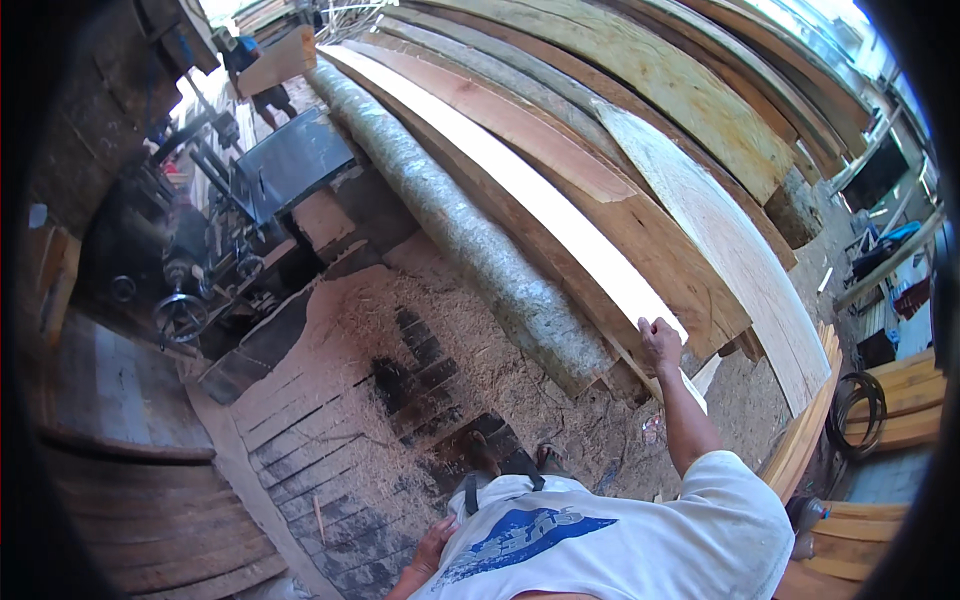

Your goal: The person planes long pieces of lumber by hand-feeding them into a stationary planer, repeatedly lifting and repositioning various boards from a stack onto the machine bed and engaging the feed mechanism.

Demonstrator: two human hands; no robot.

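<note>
My right hand point(660, 345) has its fingers curled over the near end of a long, bright, pale plank point(520, 185), lying among rougher boards point(690, 275). Alongside that plank runs a round log point(450, 225) with mottled grey bark. Low at the bottom of the view, my left hand point(432, 545) hangs beside my hip with fingers curled; anything in it is too small to make out.
A machine with a handwheel point(180, 318) and metal table point(295, 160) stands left. Behind it a person point(265, 95) stands partly hidden by a board. Sawdust covers the slatted floor point(300, 440). A black coil point(850, 410) and timber point(890, 430) are at right.
</note>
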